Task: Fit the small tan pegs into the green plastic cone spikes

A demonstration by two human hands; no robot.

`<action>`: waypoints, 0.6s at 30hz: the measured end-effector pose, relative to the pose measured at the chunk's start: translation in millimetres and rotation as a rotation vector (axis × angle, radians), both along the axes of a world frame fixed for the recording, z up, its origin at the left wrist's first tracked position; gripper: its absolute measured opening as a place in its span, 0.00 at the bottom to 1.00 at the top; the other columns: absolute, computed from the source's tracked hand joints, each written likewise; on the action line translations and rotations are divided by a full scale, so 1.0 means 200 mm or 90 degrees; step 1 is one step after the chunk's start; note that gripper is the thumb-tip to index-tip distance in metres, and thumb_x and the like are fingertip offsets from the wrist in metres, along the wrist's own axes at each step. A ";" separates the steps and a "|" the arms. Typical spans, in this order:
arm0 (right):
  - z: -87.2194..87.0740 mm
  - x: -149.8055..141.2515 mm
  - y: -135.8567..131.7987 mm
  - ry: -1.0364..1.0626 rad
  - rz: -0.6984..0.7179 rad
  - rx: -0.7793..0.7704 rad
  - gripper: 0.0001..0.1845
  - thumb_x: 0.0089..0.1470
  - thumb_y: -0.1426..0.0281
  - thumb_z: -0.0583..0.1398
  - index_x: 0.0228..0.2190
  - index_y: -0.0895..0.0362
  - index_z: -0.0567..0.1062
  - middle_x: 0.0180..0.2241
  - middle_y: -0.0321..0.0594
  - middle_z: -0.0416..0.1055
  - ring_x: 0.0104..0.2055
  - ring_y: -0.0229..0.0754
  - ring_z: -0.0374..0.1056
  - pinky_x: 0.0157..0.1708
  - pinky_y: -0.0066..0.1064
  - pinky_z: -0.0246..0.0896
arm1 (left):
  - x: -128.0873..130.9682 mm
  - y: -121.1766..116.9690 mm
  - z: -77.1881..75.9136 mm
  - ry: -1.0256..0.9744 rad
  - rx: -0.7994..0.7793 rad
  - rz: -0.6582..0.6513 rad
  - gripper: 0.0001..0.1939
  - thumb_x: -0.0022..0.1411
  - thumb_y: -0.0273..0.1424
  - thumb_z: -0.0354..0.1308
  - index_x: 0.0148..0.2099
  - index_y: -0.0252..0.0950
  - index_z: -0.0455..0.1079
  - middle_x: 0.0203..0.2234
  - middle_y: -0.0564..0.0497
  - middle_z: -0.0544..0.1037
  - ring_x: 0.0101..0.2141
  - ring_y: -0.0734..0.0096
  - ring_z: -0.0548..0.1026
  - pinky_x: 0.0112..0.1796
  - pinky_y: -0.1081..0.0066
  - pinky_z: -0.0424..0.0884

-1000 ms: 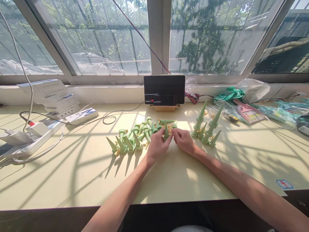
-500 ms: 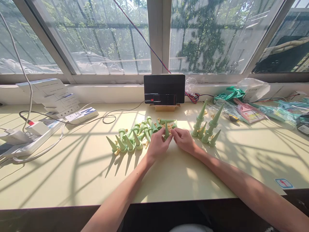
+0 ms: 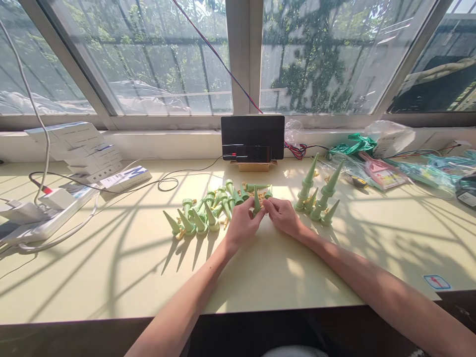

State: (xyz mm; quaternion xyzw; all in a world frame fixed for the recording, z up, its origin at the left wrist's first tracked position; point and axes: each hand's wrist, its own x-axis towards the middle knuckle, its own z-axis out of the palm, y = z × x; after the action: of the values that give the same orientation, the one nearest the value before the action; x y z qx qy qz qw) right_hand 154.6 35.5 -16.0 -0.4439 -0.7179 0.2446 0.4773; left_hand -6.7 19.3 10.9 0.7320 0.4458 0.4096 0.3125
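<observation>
Upright in my left hand is a green plant watering spike, its pointed end up and its base between thumb and fingers. Close against its right side, my right hand is closed in a pinch on a small yellow valve, mostly hidden by the fingertips. Behind and left of my hands lies a pile of green spikes and caps with small yellow pieces among them. Several spikes stand in a row in front of that pile. On the right, more spikes stand point up, some raised on stacked caps.
A black tablet with a phone before it stands against the windowsill. On the left are white boxes and a power strip with cables. Plastic bags and a dark yellow-marked tool lie at the back right.
Almost nothing differs. Both hands stay together at the spike, with only a very slight shift of the right fingers.
</observation>
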 end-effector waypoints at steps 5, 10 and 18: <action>0.00 0.00 0.00 -0.001 0.003 -0.002 0.28 0.66 0.52 0.50 0.20 0.55 0.65 0.16 0.31 0.59 0.21 0.35 0.55 0.25 0.29 0.52 | 0.00 0.00 0.00 -0.001 -0.001 0.001 0.10 0.64 0.39 0.57 0.37 0.37 0.69 0.23 0.57 0.61 0.18 0.80 0.54 0.21 0.73 0.50; -0.01 0.00 0.01 -0.003 0.003 0.000 0.29 0.66 0.51 0.49 0.19 0.55 0.63 0.16 0.31 0.58 0.21 0.34 0.53 0.24 0.29 0.49 | 0.00 0.00 0.01 0.002 0.000 -0.001 0.11 0.64 0.39 0.57 0.36 0.37 0.67 0.22 0.57 0.61 0.18 0.80 0.55 0.21 0.73 0.51; -0.01 0.00 0.02 -0.031 0.028 0.019 0.30 0.67 0.53 0.49 0.18 0.56 0.59 0.17 0.31 0.55 0.21 0.34 0.51 0.23 0.29 0.44 | 0.00 -0.01 0.00 0.014 0.022 -0.008 0.12 0.64 0.37 0.57 0.31 0.37 0.62 0.22 0.57 0.62 0.19 0.81 0.56 0.22 0.73 0.51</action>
State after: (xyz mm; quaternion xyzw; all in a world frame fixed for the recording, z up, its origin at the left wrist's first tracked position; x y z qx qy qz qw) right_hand 155.2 40.2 -18.3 -0.4265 -0.7424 0.2337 0.4607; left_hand -6.4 16.8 11.6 0.7445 0.4373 0.4073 0.2976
